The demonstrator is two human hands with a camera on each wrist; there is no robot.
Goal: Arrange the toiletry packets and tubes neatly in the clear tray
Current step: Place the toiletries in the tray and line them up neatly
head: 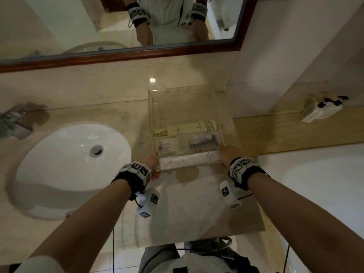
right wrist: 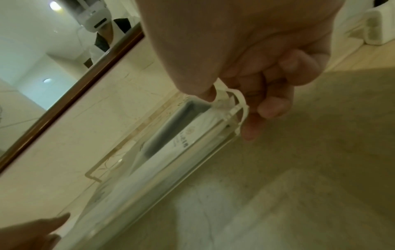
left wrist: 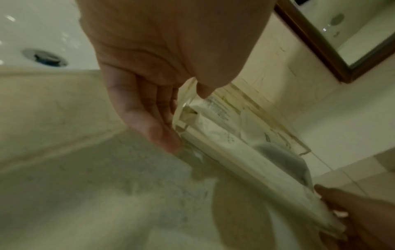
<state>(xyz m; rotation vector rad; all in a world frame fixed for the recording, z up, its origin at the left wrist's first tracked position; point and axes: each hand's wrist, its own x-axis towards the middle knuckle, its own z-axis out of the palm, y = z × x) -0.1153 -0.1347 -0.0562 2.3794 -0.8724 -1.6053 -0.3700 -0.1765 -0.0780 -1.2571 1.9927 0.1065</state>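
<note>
A clear tray (head: 187, 103) stands on the marble counter beside the sink. Its near half holds a long white packet (head: 189, 161) along the front wall, a clear pouch with a grey tube (head: 201, 142), a small white packet (head: 167, 145) and a cream packet (head: 189, 128). My left hand (head: 155, 166) pinches the tray's near left corner (left wrist: 235, 165), thumb over the rim and fingers outside. My right hand (head: 226, 152) grips the near right corner (right wrist: 192, 160), thumb inside and fingers curled outside (right wrist: 230, 115). The tray's far half is bare.
A white sink (head: 74, 168) lies left of the tray, with a faucet (head: 15, 123) at the far left. A wood-framed mirror (head: 118, 26) hangs behind. A white device (head: 321, 109) sits on the wooden ledge to the right.
</note>
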